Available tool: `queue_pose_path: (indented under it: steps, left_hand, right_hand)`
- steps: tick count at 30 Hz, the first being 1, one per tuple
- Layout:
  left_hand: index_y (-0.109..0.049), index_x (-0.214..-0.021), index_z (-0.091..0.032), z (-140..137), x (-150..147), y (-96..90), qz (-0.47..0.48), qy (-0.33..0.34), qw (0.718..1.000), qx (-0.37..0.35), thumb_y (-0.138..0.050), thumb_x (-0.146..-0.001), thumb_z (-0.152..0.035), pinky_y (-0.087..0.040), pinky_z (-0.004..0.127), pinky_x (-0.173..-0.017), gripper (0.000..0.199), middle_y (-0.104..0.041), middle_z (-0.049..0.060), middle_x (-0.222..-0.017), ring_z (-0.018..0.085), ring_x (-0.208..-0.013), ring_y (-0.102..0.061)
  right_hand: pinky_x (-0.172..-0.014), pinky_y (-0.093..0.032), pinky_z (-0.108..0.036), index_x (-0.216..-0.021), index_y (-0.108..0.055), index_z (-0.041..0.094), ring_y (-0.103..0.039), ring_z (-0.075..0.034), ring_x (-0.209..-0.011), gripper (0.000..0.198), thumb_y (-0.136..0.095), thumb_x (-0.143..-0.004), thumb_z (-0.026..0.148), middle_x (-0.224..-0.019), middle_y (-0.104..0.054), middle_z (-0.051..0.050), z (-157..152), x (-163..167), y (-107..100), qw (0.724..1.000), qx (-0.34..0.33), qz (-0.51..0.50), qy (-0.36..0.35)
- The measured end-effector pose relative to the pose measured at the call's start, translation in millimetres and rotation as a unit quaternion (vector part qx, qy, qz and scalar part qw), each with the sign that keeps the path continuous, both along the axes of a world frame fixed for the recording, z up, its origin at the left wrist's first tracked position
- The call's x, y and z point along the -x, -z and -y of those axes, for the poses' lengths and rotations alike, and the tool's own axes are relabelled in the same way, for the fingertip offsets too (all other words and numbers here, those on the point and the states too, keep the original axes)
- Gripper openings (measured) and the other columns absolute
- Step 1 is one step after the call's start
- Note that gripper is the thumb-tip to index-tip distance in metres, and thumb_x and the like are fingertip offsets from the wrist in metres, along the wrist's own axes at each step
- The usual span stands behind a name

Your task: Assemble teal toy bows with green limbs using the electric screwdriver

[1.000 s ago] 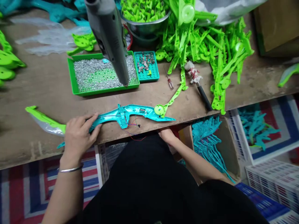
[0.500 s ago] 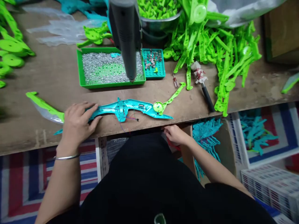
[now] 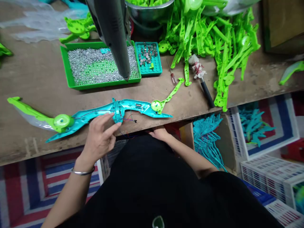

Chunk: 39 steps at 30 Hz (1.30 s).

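Note:
A turquoise toy bow shell (image 3: 140,108) lies open side up along the table's front edge. Lime green limbs with round hubs, the left one (image 3: 62,122) and the right one (image 3: 156,106), sit at its ends. Thin red and blue wires (image 3: 129,119) hang from its middle. My left hand (image 3: 101,134) is over the shell's middle, thumb and fingers apart, fingertips at the grip part; whether they touch it is unclear. Below the table edge, close to my body, is my right hand (image 3: 160,133); its fingers are mostly hidden.
A grey electric screwdriver (image 3: 116,41) hangs above a green tray (image 3: 102,85) of screws. Beside it are a turquoise tray (image 3: 156,68) of small metal parts, a small screwdriver (image 3: 173,78) and a black-handled tool (image 3: 207,94). Green limbs (image 3: 201,34) are heaped behind; turquoise shells (image 3: 206,136) fill a box below.
My left hand has moved right, from the shell's left part to its middle, uncovering the left hub. My right hand has shifted left along the table edge. The view has shifted slightly.

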<state>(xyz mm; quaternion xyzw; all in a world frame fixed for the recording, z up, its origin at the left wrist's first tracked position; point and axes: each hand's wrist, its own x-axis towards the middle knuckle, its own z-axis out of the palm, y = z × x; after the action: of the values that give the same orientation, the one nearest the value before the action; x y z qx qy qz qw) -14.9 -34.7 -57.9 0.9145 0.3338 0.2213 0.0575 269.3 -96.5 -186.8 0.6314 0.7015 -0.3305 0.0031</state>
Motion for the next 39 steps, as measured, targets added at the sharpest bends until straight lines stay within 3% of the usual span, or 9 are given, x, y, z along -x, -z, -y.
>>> queue_pose_path:
  steps: [5, 10, 14, 17, 19, 21, 25, 32, 39]
  left_hand:
    - [-0.027, -0.151, -0.035, 6, -1, 5.7, -0.004, 0.002, 0.999, 0.039, -0.058, -0.071, 0.002, -0.041, 0.058, -0.111, 0.093, -0.039, 0.013, -0.151, 0.034, -0.141, -0.04]
    - [-0.022, -0.154, -0.03, 5, -5, 4.3, 0.001, -0.013, 0.998, 0.068, -0.058, -0.074, -0.001, -0.04, 0.059, -0.111, 0.093, -0.039, 0.015, -0.152, 0.036, -0.141, -0.04]
    - [-0.026, -0.153, -0.024, 3, -6, 4.5, 0.024, -0.027, 0.997, 0.065, -0.061, -0.075, -0.006, -0.043, 0.056, -0.109, 0.088, -0.046, 0.018, -0.147, 0.035, -0.137, -0.045]
    - [-0.04, -0.145, -0.022, 9, -7, 5.7, 0.09, -0.061, 0.994, -0.004, -0.068, -0.072, -0.008, -0.053, 0.049, -0.096, 0.078, -0.062, 0.017, -0.127, 0.032, -0.117, -0.061]
    - [-0.051, -0.134, -0.023, 18, -13, 6.6, 0.166, -0.065, 0.982, -0.061, -0.07, -0.071, -0.006, -0.057, 0.037, -0.078, 0.069, -0.071, 0.01, -0.103, 0.024, -0.091, -0.07]
    - [-0.057, -0.124, -0.024, 27, -29, 6.4, 0.201, 0.01, 0.977, -0.073, -0.068, -0.074, -0.005, -0.056, 0.028, -0.066, 0.055, -0.073, 0.003, -0.087, 0.017, -0.072, -0.069]
    - [-0.058, -0.119, -0.014, 29, -94, 0.7, 0.142, 0.208, 0.967, -0.027, -0.062, -0.083, -0.012, -0.058, 0.03, -0.076, 0.036, -0.075, 0.014, -0.101, 0.02, -0.089, -0.071]
    - [-0.053, -0.134, -0.007, -2, -194, 6.7, 0.006, 0.004, 1.0, 0.004, -0.062, -0.084, -0.06, -0.035, 0.062, -0.111, 0.073, -0.049, 0.029, -0.143, 0.043, -0.135, -0.046]
    - [-0.068, -0.092, -0.016, -9, -177, 25.6, -0.015, 0.007, 1.0, -0.002, -0.06, -0.087, -0.046, -0.04, 0.057, -0.107, 0.032, -0.06, 0.023, -0.131, 0.037, -0.125, -0.054]
  right_hand:
    - [-0.097, -0.049, -0.036, -0.119, -0.069, 0.016, -0.066, -0.027, -0.11, 0.034, -0.045, -0.096, 0.018, -0.119, -0.071, -0.015, 3, -13, -31, 0.998, 0.043, 0.056, 0.002]
    - [-0.075, -0.052, -0.028, -0.087, -0.078, 0.017, -0.073, -0.023, -0.084, 0.019, -0.06, -0.088, 0.017, -0.086, -0.077, -0.011, 24, -63, -106, 0.991, 0.108, 0.076, -0.008]
    - [-0.069, -0.053, -0.023, -0.086, -0.079, 0.02, -0.072, -0.015, -0.075, 0.013, -0.067, -0.086, 0.024, -0.082, -0.078, -0.003, 20, -94, -181, 0.973, 0.156, -0.172, -0.011]
    - [-0.066, -0.056, -0.025, -0.093, -0.077, 0.023, -0.071, -0.014, -0.07, 0.019, -0.079, -0.077, 0.032, -0.078, -0.077, -0.001, -3, -108, -213, 0.919, 0.074, -0.363, 0.135]
    - [-0.059, -0.054, -0.023, -0.095, -0.074, 0.023, -0.068, -0.012, -0.065, 0.027, -0.084, -0.071, 0.033, -0.074, -0.075, 0.0, -26, -112, -214, 0.864, -0.03, -0.43, 0.261]
    - [-0.053, -0.049, -0.02, -0.088, -0.07, 0.02, -0.065, -0.009, -0.061, 0.028, -0.086, -0.068, 0.033, -0.074, -0.073, 0.001, -54, -111, -200, 0.824, -0.095, -0.454, 0.326]
    - [-0.057, -0.052, -0.02, -0.087, -0.065, 0.015, -0.065, -0.009, -0.061, 0.034, -0.087, -0.064, 0.027, -0.077, -0.076, -0.003, -99, -103, -163, 0.818, 0.001, -0.483, 0.313]
    - [-0.07, -0.055, -0.02, -0.089, -0.069, 0.012, -0.069, -0.008, -0.07, 0.028, -0.081, -0.064, 0.007, -0.075, -0.075, 0.0, -122, -104, -139, 0.834, 0.065, -0.485, 0.256]
    - [-0.058, -0.053, -0.015, -0.083, -0.068, 0.012, -0.065, -0.006, -0.062, 0.022, -0.079, -0.065, 0.006, -0.068, -0.071, 0.002, -121, -98, -137, 0.827, 0.076, -0.495, 0.256]
